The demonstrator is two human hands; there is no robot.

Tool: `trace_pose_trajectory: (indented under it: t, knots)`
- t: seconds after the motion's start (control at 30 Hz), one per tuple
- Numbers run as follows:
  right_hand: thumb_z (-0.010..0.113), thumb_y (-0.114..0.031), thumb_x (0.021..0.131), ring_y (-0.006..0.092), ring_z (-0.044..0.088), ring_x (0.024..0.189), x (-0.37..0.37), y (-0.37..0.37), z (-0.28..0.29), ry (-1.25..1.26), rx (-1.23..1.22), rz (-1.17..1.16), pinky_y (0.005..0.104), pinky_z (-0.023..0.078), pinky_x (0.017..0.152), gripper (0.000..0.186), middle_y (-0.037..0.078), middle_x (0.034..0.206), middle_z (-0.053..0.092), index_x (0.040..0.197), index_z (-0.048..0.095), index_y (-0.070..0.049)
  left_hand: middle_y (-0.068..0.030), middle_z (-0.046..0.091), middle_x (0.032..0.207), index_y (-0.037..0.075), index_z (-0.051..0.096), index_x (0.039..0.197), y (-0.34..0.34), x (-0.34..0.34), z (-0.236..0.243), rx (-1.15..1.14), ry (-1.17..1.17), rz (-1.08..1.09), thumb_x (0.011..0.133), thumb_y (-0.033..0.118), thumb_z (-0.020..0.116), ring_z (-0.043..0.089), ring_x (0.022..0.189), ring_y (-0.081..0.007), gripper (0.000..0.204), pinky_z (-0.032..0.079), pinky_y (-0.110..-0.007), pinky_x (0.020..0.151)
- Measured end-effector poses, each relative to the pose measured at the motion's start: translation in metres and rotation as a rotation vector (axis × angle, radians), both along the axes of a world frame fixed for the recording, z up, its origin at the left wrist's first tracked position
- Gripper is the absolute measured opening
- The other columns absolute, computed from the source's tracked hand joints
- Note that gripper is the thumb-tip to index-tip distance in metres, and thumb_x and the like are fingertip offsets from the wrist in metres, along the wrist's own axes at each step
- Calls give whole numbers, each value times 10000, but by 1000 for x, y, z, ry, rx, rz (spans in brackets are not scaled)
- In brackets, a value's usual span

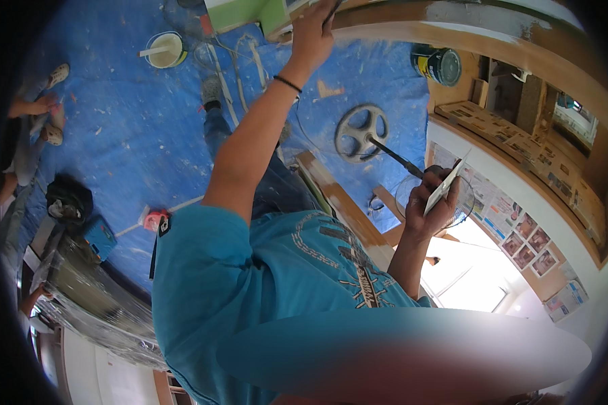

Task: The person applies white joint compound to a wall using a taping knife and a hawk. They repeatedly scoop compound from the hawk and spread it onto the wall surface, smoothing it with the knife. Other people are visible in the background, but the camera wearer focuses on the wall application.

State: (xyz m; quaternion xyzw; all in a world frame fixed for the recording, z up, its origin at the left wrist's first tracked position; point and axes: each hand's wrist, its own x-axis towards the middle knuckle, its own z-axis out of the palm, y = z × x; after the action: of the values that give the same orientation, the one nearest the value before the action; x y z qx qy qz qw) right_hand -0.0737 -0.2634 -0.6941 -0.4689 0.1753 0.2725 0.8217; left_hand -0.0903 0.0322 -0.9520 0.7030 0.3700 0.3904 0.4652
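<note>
My left hand (313, 35) is raised to the top of the view and closed around a thin dark tool handle (332, 9), pressed against a curved wooden frame (452, 32) with white patches on it. A black band circles that wrist. My right hand (431, 202) is lower and to the right, gripping a flat white blade (447, 184) held on edge. My teal shirt fills the lower middle, and my jeans leg and shoe (213, 89) stand far below on the blue sheet.
A blue floor sheet (128, 135) carries a white bucket with a stick (165, 50), a dark paint can (442, 65), a spoked metal wheel on a rod (361, 131) and a black bag (67, 199). Another person sits at the left (34, 111). Paper-covered ledges (520, 236) run along the right.
</note>
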Motion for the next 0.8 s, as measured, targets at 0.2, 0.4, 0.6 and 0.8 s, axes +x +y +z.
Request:
trace_pose_trajectory:
  t: [0.2, 0.4, 0.6, 0.8]
  knots:
    - [527, -376, 1054, 178, 698, 638, 24, -15, -28, -148, -207, 151, 291, 593, 436, 285, 114, 847, 708, 1097, 635, -116, -165, 650, 1348, 125, 600, 1422, -56, -60, 61, -237, -163, -259, 1069, 139, 497, 634, 1210, -347, 368, 476, -397, 1060]
    - [474, -326, 1073, 270, 706, 1033, 17, 15, -53, 66, 19, 229, 433, 589, 899, 392, 131, 1209, 693, 1326, 588, -49, -95, 583, 1444, 182, 592, 1437, -111, -118, 171, -48, -428, -555, 991, 149, 586, 552, 1329, -338, 447, 450, -463, 1120]
    - [488, -339, 1070, 268, 729, 919, 17, 32, -41, 201, 260, 448, 395, 607, 841, 373, 136, 1083, 721, 1258, 619, -45, -86, 502, 1520, 191, 630, 1391, -120, -129, 210, 320, -411, -809, 845, 134, 690, 439, 1439, -323, 552, 382, -528, 1180]
    - [417, -236, 1110, 97, 429, 726, 30, 32, -18, -1, 302, 461, 172, 314, 441, 398, 62, 1106, 672, 1477, 490, -100, -101, 532, 1496, 196, 600, 1427, -78, -117, 142, 614, 130, -644, 869, 104, 659, 484, 1398, -296, 568, 385, -516, 1149]
